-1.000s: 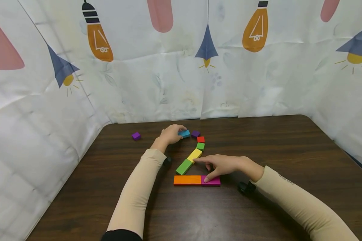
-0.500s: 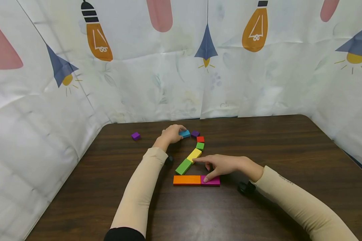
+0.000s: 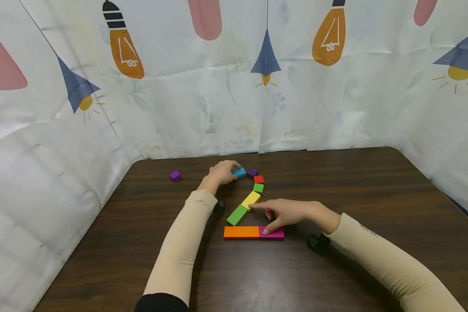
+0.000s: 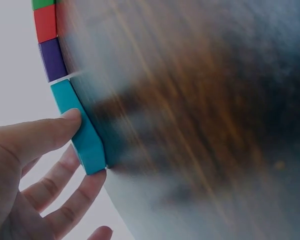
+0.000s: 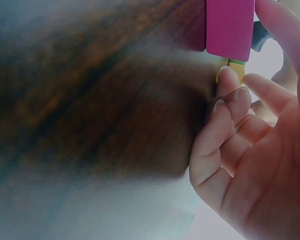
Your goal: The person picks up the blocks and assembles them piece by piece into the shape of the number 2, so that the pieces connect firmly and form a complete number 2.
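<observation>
My left hand (image 3: 219, 173) pinches a blue block (image 3: 239, 173) at the far end of a curved row on the table. In the left wrist view the thumb lies on top of this blue block (image 4: 82, 130), with fingers at its other side and end. A narrow gap parts it from a dark purple block (image 4: 52, 60). Nearer me, my right hand (image 3: 286, 212) rests its thumb on a magenta block (image 3: 276, 233) and its extended index fingertip on a yellow block (image 3: 251, 199). Its other fingers are curled under, as the right wrist view shows, beside the magenta block (image 5: 230, 30).
The row also has a red block (image 3: 259, 179), a small green block (image 3: 258, 188) and a longer green block (image 3: 237, 215). An orange block (image 3: 242, 232) lies end to end with the magenta one. One loose purple cube (image 3: 175, 175) sits at the far left. Behind the table (image 3: 335, 173) hangs a printed curtain (image 3: 234, 108).
Both hands and the blocks keep their places. The left forearm has shifted slightly right, and the head view has tilted a touch.
</observation>
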Motion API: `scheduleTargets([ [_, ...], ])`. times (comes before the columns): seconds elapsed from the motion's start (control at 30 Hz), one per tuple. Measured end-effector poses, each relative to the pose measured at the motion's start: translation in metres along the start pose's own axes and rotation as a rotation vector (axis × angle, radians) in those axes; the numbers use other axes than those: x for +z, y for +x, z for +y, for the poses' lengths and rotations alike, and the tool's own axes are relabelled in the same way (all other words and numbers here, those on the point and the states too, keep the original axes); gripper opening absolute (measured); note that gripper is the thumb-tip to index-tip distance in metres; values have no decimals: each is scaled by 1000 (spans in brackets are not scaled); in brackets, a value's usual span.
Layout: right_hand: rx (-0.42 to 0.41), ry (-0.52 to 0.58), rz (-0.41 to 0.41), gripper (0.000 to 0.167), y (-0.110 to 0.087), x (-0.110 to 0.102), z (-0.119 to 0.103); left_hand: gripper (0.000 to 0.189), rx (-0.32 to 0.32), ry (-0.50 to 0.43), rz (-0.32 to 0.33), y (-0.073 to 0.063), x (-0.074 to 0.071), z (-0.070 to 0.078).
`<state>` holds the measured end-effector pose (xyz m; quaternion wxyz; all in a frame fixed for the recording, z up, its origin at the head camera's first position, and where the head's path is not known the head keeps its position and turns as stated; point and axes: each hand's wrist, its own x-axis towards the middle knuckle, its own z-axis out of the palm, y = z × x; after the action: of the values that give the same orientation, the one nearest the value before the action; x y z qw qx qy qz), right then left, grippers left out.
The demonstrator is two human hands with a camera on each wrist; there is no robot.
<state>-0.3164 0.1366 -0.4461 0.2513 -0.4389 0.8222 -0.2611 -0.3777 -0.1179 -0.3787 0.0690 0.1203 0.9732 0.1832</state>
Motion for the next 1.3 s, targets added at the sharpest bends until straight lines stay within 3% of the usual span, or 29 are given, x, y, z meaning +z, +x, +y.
scheduleTargets([
  [0.1,-25,-21,0,85,-5,-2,-10,43,0,1,-1,0,0,0],
  [0.37,19,15,-8,91,6,1,18,43,4,0,-5,0,-1,3],
  [0.87,3,-8,-2,90,6,2,19,42,-1,-8,-1,1,0,4],
  [1.07,-14,-4,-11,83,-12,-10,-30,44,3,-15,-3,-1,0,2],
  [1.17,18,9,-13,81,-20,-16,-55,44,14,-24,6,-3,-3,0],
  [1.3,46,13,-11,80,-22,-17,-64,40,36,-44,56,-7,-10,-2],
])
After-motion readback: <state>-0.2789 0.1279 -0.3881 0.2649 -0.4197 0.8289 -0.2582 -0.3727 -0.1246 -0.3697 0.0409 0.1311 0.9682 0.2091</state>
